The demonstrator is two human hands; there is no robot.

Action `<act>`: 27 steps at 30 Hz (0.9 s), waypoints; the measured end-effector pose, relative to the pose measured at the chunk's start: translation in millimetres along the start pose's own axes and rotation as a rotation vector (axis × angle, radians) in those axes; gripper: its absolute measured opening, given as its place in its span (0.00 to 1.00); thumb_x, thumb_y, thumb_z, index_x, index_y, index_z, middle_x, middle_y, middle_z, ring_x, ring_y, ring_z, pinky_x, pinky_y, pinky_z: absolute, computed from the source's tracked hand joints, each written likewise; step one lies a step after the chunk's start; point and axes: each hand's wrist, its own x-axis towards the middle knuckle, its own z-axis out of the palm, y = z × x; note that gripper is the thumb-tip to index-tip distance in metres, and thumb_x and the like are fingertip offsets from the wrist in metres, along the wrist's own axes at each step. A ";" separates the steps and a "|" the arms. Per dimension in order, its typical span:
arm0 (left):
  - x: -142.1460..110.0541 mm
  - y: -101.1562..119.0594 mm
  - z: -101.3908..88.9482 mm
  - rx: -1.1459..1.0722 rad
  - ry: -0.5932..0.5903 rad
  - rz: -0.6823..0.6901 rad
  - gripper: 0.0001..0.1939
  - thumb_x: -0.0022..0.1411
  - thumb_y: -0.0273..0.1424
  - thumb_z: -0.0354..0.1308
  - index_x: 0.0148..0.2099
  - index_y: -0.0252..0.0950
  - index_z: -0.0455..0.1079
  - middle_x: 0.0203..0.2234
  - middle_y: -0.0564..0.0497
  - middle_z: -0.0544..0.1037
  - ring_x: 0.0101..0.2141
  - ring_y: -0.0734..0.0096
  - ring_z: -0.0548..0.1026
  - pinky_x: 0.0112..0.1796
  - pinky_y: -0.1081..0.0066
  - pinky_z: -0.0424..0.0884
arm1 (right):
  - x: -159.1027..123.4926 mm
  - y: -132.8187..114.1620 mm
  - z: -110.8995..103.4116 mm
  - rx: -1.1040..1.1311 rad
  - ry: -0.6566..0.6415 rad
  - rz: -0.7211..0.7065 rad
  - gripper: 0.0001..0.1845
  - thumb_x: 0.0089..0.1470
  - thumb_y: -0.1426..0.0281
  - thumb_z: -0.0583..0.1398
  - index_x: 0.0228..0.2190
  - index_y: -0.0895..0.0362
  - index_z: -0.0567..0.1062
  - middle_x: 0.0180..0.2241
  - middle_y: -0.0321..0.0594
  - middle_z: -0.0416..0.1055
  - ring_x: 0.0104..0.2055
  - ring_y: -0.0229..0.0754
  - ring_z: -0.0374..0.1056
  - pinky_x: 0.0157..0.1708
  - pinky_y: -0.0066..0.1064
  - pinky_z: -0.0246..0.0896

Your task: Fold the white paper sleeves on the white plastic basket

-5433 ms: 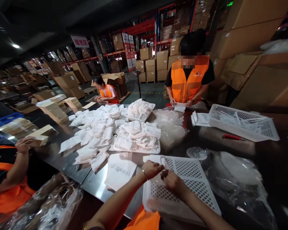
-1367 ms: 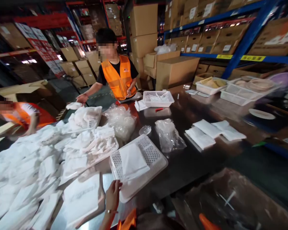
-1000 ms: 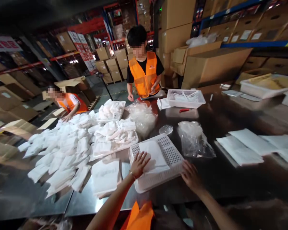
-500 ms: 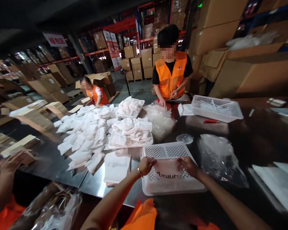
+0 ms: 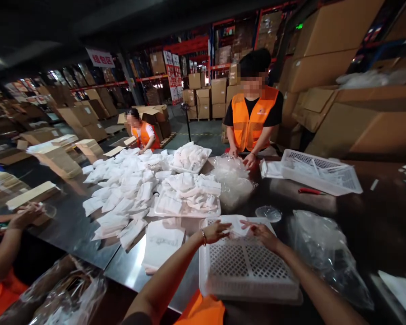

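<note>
A white perforated plastic basket [image 5: 246,275] sits on the dark table right in front of me. Over its far rim, both my hands hold a thin white pouch [image 5: 236,226]. My left hand [image 5: 215,231] pinches its left side; my right hand [image 5: 262,231] pinches its right side. A stack of white printed bags [image 5: 163,243] lies just left of the basket.
A tray heaped with white pouches [image 5: 186,198] and a wide spread of loose pouches [image 5: 122,189] lie to the left. Clear plastic bags [image 5: 235,180] [image 5: 325,253] lie ahead and to the right. A person in an orange vest [image 5: 253,117] stands opposite beside another basket [image 5: 321,171]. A co-worker's hand [image 5: 23,216] is at the left.
The pouch and both hands have moved from the middle of the basket up to its far rim. The view has shifted slightly.
</note>
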 end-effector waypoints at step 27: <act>15.9 2.4 83.5 -0.197 0.674 -0.604 0.25 0.75 0.37 0.33 0.32 0.36 0.66 0.28 0.47 0.76 0.31 0.67 0.71 0.35 0.69 0.64 | -51.6 49.7 86.1 -0.302 0.723 0.343 0.48 0.54 0.32 0.34 0.24 0.54 0.76 0.21 0.55 0.74 0.26 0.55 0.72 0.29 0.42 0.67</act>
